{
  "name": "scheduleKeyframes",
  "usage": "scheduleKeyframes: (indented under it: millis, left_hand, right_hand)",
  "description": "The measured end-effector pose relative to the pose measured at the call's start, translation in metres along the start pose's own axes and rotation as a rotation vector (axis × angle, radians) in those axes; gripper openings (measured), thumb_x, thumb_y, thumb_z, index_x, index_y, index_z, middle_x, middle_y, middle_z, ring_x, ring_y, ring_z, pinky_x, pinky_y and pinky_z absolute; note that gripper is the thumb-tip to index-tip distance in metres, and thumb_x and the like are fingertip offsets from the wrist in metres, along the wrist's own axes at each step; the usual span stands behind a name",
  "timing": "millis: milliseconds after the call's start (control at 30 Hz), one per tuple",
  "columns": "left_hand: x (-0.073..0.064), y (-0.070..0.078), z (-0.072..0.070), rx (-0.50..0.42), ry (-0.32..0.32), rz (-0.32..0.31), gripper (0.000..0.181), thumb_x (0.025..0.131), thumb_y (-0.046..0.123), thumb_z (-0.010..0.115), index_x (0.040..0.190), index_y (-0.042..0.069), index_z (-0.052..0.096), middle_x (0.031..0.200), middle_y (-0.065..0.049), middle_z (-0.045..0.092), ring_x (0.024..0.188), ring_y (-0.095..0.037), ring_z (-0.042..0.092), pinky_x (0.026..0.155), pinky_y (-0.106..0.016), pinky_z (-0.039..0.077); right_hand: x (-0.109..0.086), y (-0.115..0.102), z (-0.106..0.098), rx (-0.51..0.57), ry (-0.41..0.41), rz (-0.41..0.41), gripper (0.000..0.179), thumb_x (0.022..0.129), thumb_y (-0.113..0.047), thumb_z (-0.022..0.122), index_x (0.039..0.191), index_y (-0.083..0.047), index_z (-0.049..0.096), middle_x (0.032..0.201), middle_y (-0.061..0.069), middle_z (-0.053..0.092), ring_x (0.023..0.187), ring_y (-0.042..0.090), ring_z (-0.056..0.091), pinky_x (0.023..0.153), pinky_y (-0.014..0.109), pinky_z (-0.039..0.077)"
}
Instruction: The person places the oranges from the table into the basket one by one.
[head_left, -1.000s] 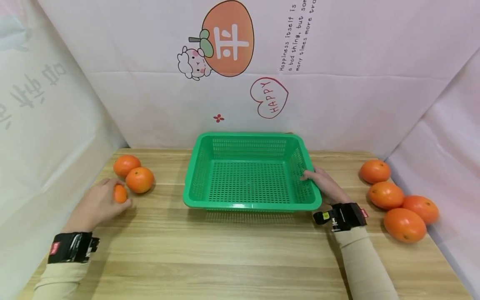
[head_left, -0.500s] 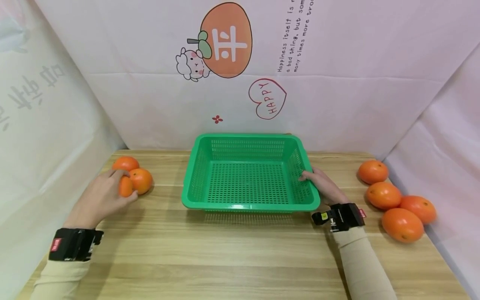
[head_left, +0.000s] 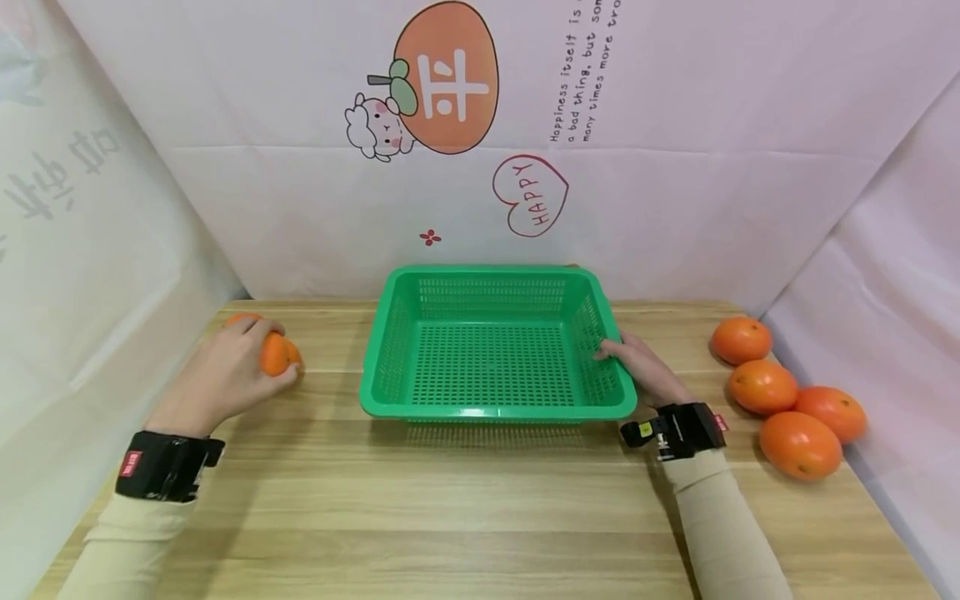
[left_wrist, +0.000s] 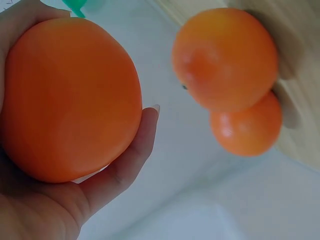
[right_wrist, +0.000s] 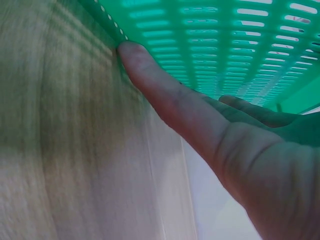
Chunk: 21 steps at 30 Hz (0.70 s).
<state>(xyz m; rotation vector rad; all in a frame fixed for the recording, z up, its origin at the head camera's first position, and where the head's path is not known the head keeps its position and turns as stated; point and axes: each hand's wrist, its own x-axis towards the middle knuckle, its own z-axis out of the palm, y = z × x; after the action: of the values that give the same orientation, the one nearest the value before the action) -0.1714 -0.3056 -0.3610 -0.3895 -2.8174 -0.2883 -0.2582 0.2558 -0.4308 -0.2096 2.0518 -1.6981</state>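
Note:
My left hand (head_left: 225,375) grips an orange (left_wrist: 72,100), with fingers and thumb curled around its sides. Two more oranges lie just beyond that hand at the table's left: the nearer orange (left_wrist: 225,60) and one behind it (left_wrist: 247,125), both partly covered by the hand in the head view. On the other side, my right hand (head_left: 648,367) holds the right rim of a green plastic basket (head_left: 495,412), thumb hooked over the rim. The other fingers (right_wrist: 170,102) reach along the slotted outside of the basket. Nothing lies inside the basket.
Several oranges (head_left: 801,446) are grouped at the table's right side, beyond the right forearm. A white printed cloth (head_left: 675,225) rises behind the wooden table (head_left: 450,517) and along both sides. The basket stands near the back edge.
My left hand has moved right and away from me with the orange, now overlapping the two other oranges. The right hand keeps its hold on the basket. The view has shifted slightly.

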Motion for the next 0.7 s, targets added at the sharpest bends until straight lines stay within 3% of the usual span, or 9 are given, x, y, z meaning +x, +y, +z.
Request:
scheduleKeyframes:
  millis: [200, 333, 700]
  left_hand:
    - [0.010, 0.011, -0.001, -0.001, 0.023, 0.054, 0.042, 0.085, 0.025, 0.078, 0.115, -0.002, 0.066, 0.104, -0.022, 0.069, 0.078, -0.029, 0.061, 0.062, -0.036, 0.047]
    - [0.019, 0.019, -0.001, -0.003, 0.033, 0.084, 0.043, 0.084, 0.025, 0.078, 0.116, -0.001, 0.065, 0.106, -0.021, 0.069, 0.076, -0.028, 0.063, 0.063, -0.039, 0.050]
    - [0.044, 0.043, -0.002, -0.029, -0.020, 0.126, 0.043, 0.087, 0.028, 0.075, 0.120, 0.001, 0.065, 0.109, -0.017, 0.067, 0.087, -0.031, 0.062, 0.075, -0.047, 0.056]
  right_hand:
    - [0.000, 0.000, 0.000, 0.001, -0.002, 0.000, 0.076, 0.099, -0.012, 0.043, 0.167, 0.001, 0.012, 0.151, 0.041, 0.041, 0.115, 0.025, 0.069, 0.090, 0.036, 0.062]
    - [0.000, 0.000, 0.000, 0.001, -0.006, -0.008, 0.077, 0.100, -0.013, 0.043, 0.168, 0.000, 0.009, 0.153, 0.041, 0.039, 0.119, 0.028, 0.067, 0.091, 0.036, 0.062]
    - [-0.001, 0.002, 0.001, -0.014, 0.002, -0.034, 0.074, 0.101, -0.014, 0.044, 0.167, 0.002, 0.013, 0.152, 0.042, 0.040, 0.116, 0.027, 0.070, 0.089, 0.036, 0.062]
